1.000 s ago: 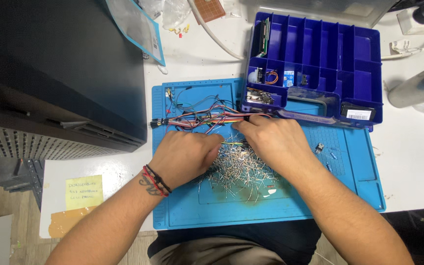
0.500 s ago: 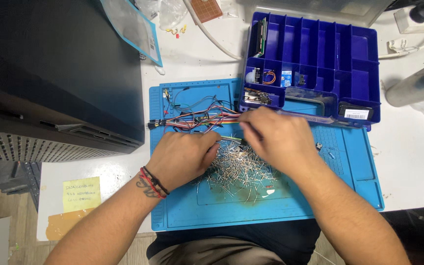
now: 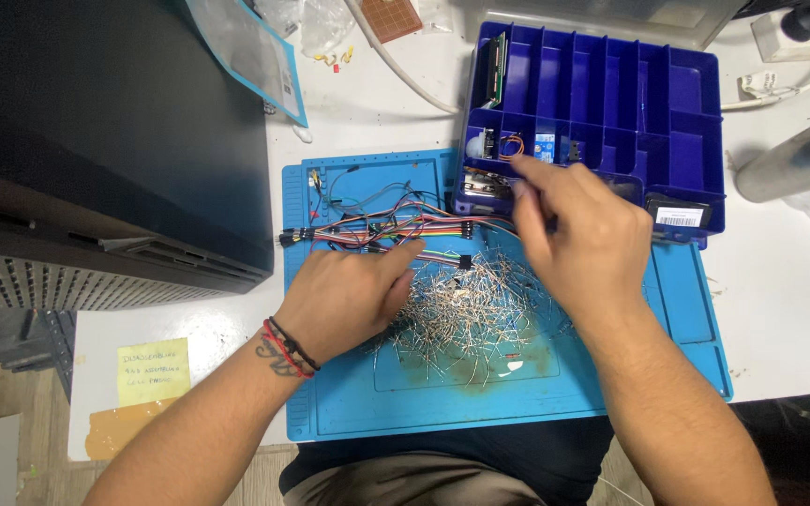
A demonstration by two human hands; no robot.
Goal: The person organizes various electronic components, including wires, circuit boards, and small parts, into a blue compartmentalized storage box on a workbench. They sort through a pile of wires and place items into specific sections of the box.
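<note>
Wire pile: a heap of thin silvery wire pieces (image 3: 461,314) is lying on the middle of the blue work mat (image 3: 667,309), directly in front of you, between your two hands.
Left hand: your left hand (image 3: 349,300) is resting palm down on the mat at the left edge of the pile, fingers loosely curled and touching the nearest wire pieces; you are not gripping anything that can be seen.
Right hand: your right hand (image 3: 578,239) is hovering above the upper right of the pile, at the near edge of the blue compartment box (image 3: 611,94). The fingers are drawn together into a narrow pinch; whether they are holding a wire piece cannot be told.
Jumper wires: a bundle of multicoloured jumper wires (image 3: 396,225) is lying across the top of the mat, just beyond the fingertips of your left hand and reaching toward the box.
Compartment box: it is overlapping the upper right corner of the mat; small electronic parts are sitting in its near compartments.
Wristbands: red and black bands (image 3: 285,345) are circling your left wrist.
Surroundings: a black case (image 3: 96,141) is standing to the left of the mat, a yellow note (image 3: 152,370) is lying near the table's front left edge, and a metal cylinder (image 3: 794,159) is lying at the far right.
</note>
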